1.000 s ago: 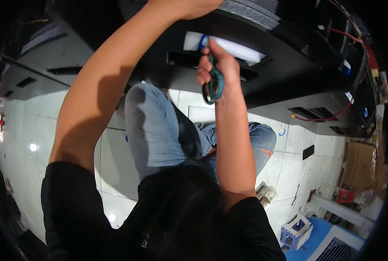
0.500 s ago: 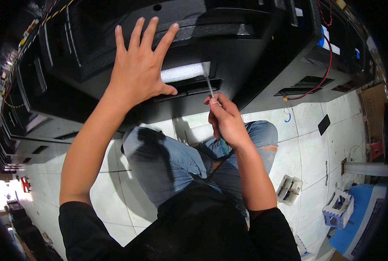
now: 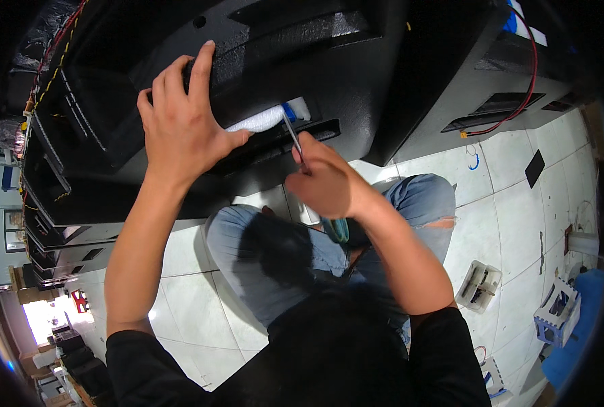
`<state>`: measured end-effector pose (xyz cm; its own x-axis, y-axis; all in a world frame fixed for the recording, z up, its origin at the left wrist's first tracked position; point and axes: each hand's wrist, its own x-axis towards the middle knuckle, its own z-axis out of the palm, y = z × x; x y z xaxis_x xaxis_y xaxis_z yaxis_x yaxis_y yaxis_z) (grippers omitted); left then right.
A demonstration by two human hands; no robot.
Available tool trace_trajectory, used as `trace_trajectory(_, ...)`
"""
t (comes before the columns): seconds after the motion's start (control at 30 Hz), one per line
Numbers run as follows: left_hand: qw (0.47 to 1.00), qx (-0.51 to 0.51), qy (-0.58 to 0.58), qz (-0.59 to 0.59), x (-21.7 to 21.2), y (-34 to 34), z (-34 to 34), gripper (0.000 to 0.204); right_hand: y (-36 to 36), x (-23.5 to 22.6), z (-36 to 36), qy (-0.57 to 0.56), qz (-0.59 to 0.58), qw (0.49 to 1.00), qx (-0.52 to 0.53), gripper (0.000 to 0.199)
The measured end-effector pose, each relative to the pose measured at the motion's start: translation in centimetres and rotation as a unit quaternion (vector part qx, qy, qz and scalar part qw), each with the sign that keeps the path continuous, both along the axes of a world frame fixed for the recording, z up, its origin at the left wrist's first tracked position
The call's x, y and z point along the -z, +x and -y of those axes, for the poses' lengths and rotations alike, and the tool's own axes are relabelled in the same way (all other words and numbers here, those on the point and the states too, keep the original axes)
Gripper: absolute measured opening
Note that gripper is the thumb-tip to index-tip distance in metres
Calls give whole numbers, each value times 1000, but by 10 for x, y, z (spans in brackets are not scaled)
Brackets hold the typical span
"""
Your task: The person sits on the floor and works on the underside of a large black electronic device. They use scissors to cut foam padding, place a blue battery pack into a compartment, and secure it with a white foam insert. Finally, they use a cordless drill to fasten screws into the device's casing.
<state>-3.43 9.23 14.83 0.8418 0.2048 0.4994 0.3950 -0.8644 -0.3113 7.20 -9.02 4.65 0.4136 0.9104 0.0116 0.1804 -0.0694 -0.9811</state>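
White tiles (image 3: 173, 308) are laid across the floor, which is seen from above through a wide, curved view. Along the upper part, the scene is filled by a large black cabinet (image 3: 336, 68), and a second cabinet (image 3: 427, 88), also black, is set to its right. Between cabinet and viewer, a person (image 3: 336, 339) in a black shirt and blue jeans (image 3: 414, 203) is seated low, with both knees bent.

The left hand (image 3: 183, 129) is spread against the front of the black cabinet, fingers parted and slightly bent, thumb pointed right. By the right hand (image 3: 326, 178), closed in a fist, a pair of scissors (image 3: 292, 134) is gripped; the teal handles are seen below the fist, and the metal blades are aimed up and to the left.

On the floor at the right, a white and blue stool (image 3: 557, 313) is placed, with a pale bin (image 3: 479, 287) of small items nearby. White padding (image 3: 261, 121) is set in an opening in the black cabinet, just above a long dark slot (image 3: 326, 129). Near its right end, the padding is crossed by a blue band (image 3: 288, 110). The blade tips are held at this band; whether it is touched cannot be told.
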Motion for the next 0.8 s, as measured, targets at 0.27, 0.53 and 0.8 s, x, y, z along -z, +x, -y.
trace_trajectory(0.27,999,19,26,42,9,4,-2,118,36,-11,-21,-15,36,994,-104,25)
trace_trajectory(0.53,997,47,50,47,4,-5,-6,103,1,-13,1,-63,-137,989,0,22)
trace_trajectory(0.8,997,45,28,-60,-21,-14,-14,123,-109,18,-8,-75,-280,953,-89,39)
